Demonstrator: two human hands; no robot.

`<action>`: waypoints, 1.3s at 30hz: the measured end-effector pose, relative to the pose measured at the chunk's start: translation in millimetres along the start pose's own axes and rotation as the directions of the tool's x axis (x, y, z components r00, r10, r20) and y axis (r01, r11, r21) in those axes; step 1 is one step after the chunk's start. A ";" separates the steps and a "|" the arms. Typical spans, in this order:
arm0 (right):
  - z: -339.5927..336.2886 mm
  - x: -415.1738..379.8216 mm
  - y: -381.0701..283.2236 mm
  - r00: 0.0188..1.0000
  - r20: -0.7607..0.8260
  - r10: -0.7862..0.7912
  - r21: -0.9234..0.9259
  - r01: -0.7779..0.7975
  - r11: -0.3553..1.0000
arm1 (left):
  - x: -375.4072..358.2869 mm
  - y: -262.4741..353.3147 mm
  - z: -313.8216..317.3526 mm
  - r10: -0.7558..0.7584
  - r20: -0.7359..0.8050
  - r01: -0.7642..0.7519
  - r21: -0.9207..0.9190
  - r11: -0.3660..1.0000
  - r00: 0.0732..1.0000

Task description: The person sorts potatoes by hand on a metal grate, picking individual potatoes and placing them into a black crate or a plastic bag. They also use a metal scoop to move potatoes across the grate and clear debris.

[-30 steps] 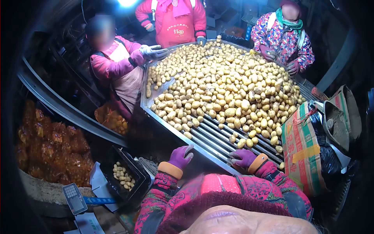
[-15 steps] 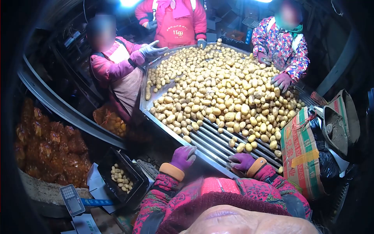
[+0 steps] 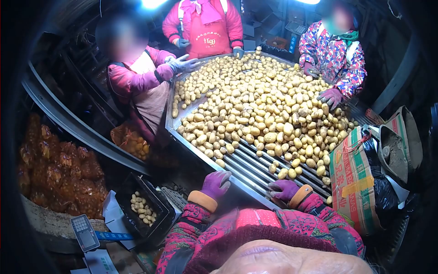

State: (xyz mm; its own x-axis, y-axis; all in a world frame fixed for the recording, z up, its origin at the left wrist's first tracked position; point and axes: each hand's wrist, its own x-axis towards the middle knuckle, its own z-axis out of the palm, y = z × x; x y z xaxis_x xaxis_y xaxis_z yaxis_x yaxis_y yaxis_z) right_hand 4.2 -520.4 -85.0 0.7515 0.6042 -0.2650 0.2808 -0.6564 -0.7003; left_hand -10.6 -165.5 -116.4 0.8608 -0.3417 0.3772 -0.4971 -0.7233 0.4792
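Note:
My left hand (image 3: 216, 184), in a purple glove, is at the near metal edge of the sorting table (image 3: 250, 192). Its fingers are apart and hold nothing. My right hand (image 3: 284, 189), gloved the same way, rests by the slatted part of that edge, also with fingers apart and nothing in them. Beyond both hands a wide heap of potatoes (image 3: 255, 109) covers much of the table. A few loose potatoes (image 3: 283, 173) lie on the dark slats (image 3: 248, 167) just past my right hand.
Three people stand around the far sides; one co-worker's gloved hand (image 3: 331, 97) touches the potatoes at right. A printed sack (image 3: 353, 182) leans at the right. To the left are a black crate (image 3: 166, 208) with potatoes, a scale display (image 3: 84, 233) and filled net bags (image 3: 59, 169).
The view has shifted very slightly. The co-worker at left has brought both gloved hands closer together near the table's edge. My own hands stay in place.

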 end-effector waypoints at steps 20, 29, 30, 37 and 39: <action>-2.0 1.8 -4.7 0.999 0.018 0.039 0.021 -0.039 0.999 | -1.9 -1.2 3.6 -0.030 -0.015 0.030 -0.004 1.000 0.999; 0.1 3.1 -1.8 0.999 0.015 0.033 0.019 -0.033 0.999 | -2.3 1.0 4.1 -0.045 -0.019 0.045 0.029 0.999 0.999; -0.2 3.4 -1.8 0.999 0.013 0.033 0.028 -0.033 0.999 | -1.6 1.6 3.2 -0.045 -0.016 0.046 0.039 0.998 0.999; 1.4 4.1 1.8 1.000 -0.004 -0.010 -0.008 0.010 1.000 | -0.9 0.7 4.0 -0.036 -0.038 0.037 0.022 0.999 0.999; 0.3 3.5 0.0 1.000 -0.010 -0.005 0.004 0.005 1.000 | 0.1 1.0 3.7 -0.041 -0.035 0.041 0.021 0.999 0.999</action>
State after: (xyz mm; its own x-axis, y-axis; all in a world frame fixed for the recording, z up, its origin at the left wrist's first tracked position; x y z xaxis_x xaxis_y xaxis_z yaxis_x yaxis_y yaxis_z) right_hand 6.7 -518.1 -86.2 0.7558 0.6032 -0.2547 0.2826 -0.6514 -0.7041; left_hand -10.7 -168.5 -118.8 0.8759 -0.2906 0.3853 -0.4587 -0.7493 0.4777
